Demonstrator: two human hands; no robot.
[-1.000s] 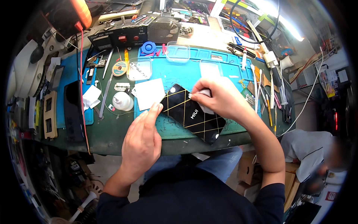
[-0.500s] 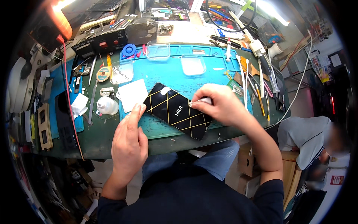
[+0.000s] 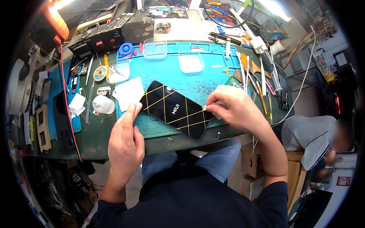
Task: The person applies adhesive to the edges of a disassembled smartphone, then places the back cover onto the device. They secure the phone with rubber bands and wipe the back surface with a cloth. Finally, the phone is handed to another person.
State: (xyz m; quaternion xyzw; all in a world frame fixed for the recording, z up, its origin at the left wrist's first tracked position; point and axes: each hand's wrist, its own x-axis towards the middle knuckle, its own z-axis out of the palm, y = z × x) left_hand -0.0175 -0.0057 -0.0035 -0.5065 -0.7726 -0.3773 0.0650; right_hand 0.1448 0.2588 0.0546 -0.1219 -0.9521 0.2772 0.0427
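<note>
white letters: black phone (image 3: 175,109) | small white print: black box (image 3: 90,47) | blue marking: white tube (image 3: 231,31)

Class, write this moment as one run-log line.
left hand: open, beside phone | right hand: pinching small white piece at phone's right end | phone: yellow-lined face up on blue mat

A tube light (image 3: 274,9) glares at upper right, brightening the bench (image 3: 95,138), while edges curve into black.

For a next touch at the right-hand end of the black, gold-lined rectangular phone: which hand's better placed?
Right, probably: the bare right hand is at that end of the phone, pinching a small pale scrap. The bare left hand is by the opposite end, near the square white sheet, holding nothing visible.
</note>
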